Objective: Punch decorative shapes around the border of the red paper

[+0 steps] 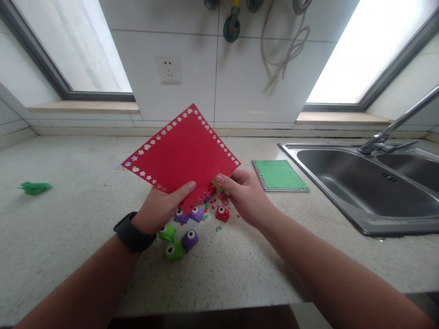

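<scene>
A sheet of red paper (pixel 185 155), with heart, star and flower cutouts along its edges, is held up above the counter. My left hand (pixel 164 205) grips its lower left side, thumb on top and fingers hidden beneath. At the right-hand lower edge, my right hand (pixel 240 192) pinches a small green craft punch (pixel 216 185), mostly covered by the fingers. Below the paper lie a red punch (pixel 222 213), a purple punch (pixel 190 240), a green punch (pixel 174 251) and several others. Tiny red and green paper bits (pixel 219 228) are scattered around them.
A stack of punched paper with a green sheet (pixel 281 175) on top lies right of my hands, beside the steel sink (pixel 329 183) and faucet (pixel 380 137). A crumpled green piece (pixel 35 188) rests at the far left of the counter (pixel 75 228). A tiled wall stands behind.
</scene>
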`<state>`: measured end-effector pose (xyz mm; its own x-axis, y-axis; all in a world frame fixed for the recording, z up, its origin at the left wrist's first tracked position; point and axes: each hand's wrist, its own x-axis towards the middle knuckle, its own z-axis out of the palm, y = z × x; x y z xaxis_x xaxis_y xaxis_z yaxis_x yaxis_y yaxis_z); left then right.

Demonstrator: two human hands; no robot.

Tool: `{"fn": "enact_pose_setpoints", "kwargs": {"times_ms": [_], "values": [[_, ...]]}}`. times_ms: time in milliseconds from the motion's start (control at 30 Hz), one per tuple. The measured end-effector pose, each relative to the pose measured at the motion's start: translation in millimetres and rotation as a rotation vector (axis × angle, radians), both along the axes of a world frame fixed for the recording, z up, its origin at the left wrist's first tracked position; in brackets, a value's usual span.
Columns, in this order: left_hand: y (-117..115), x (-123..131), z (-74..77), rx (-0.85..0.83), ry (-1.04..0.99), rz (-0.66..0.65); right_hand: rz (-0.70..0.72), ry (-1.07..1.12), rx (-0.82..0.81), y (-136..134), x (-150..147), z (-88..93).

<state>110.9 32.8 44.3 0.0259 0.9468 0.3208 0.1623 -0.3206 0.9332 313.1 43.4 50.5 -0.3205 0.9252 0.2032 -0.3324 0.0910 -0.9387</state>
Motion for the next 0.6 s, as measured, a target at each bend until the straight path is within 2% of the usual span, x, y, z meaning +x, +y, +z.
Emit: {"fn": "enact_pose_setpoints", "kwargs": {"times_ms": [600], "values": [[2.0, -0.8, -3.9, 0.027, 0.01, 0.01, 0.004, -0.045, 0.061, -0.9, 2.0, 1.4]]}}
